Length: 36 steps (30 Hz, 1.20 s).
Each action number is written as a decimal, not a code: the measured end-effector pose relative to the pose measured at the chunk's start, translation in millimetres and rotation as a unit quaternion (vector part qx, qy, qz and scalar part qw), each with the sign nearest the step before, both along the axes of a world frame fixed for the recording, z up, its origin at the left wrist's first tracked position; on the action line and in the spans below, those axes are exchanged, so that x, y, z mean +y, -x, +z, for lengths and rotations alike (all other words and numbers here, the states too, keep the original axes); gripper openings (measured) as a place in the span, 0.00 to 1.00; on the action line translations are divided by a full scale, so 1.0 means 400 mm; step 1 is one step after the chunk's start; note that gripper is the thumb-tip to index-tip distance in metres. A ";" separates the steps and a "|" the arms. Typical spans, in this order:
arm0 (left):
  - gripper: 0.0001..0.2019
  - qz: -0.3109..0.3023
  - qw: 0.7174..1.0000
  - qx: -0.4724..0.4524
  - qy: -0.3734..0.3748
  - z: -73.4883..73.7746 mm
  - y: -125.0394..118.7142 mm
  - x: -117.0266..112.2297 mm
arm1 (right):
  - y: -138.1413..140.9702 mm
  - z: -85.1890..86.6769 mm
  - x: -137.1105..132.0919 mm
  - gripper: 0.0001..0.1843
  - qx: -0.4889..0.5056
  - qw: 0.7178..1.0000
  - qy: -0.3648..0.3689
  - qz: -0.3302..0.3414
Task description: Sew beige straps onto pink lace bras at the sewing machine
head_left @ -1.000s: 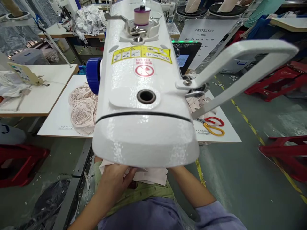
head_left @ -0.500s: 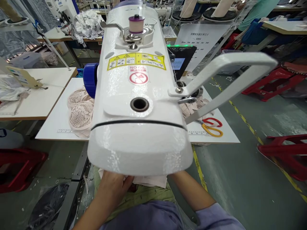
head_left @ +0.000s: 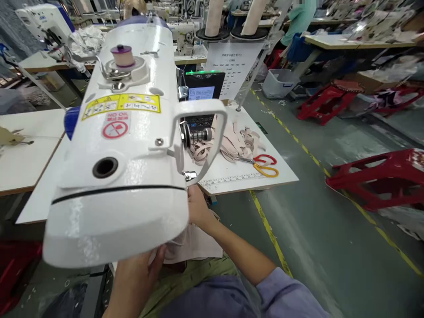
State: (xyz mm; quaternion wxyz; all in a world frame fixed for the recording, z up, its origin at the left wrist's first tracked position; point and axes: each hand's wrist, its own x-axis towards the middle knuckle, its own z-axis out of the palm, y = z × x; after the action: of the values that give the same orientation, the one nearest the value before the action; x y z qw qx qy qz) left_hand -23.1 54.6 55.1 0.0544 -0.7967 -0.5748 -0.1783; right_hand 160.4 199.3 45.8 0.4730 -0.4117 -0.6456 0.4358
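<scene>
A white sewing machine head [head_left: 122,159] fills the near view and hides most of the work under it. My left hand [head_left: 141,267] comes out below its front end, thumb on a piece of pale pink fabric [head_left: 195,243]; its fingers are hidden. My right hand [head_left: 196,205] reaches in beside the machine, under the white guard bracket [head_left: 202,132], resting on the same pink fabric; its fingertips are hidden by the machine. A purple thread bobbin [head_left: 122,55] sits on top of the machine.
On the white table [head_left: 238,179] lie a heap of pink strips [head_left: 235,143] and red-and-yellow scissors [head_left: 265,165]. A control panel [head_left: 202,95] with a green light stands behind. Red plastic stools [head_left: 377,176] stand on the grey floor at the right. Other sewing tables lie beyond.
The camera has swung right and the machine now sits left in view. My right hand, hidden before, shows beside the machine. My left hand stays under the front end on the fabric.
</scene>
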 end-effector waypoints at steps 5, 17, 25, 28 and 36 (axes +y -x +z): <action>0.23 0.034 0.999 0.016 0.000 0.034 -0.022 -0.003 | -0.022 -0.040 -0.029 0.08 0.080 0.995 0.050 -0.024; 0.24 0.018 1.000 0.012 -0.002 0.042 -0.046 0.003 | -0.053 -0.047 -0.077 0.10 0.080 0.995 0.057 0.007; 0.26 0.016 1.000 0.007 0.006 0.044 -0.066 0.008 | -0.053 -0.042 -0.111 0.08 0.097 0.993 0.059 0.011; 0.27 0.015 1.000 0.005 0.011 0.044 -0.070 0.011 | -0.049 -0.038 -0.123 0.08 0.108 0.992 0.065 0.012; 0.38 0.064 0.998 -0.015 0.015 0.025 -0.073 -0.015 | -0.034 -0.028 -0.156 0.08 0.143 0.986 0.084 0.026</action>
State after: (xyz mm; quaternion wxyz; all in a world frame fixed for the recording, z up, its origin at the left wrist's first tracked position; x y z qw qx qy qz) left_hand 5.9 48.7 65.1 0.0450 -0.7562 -0.6279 -0.1783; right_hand 174.0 137.0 34.6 0.5125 -0.3671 -0.5428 0.5549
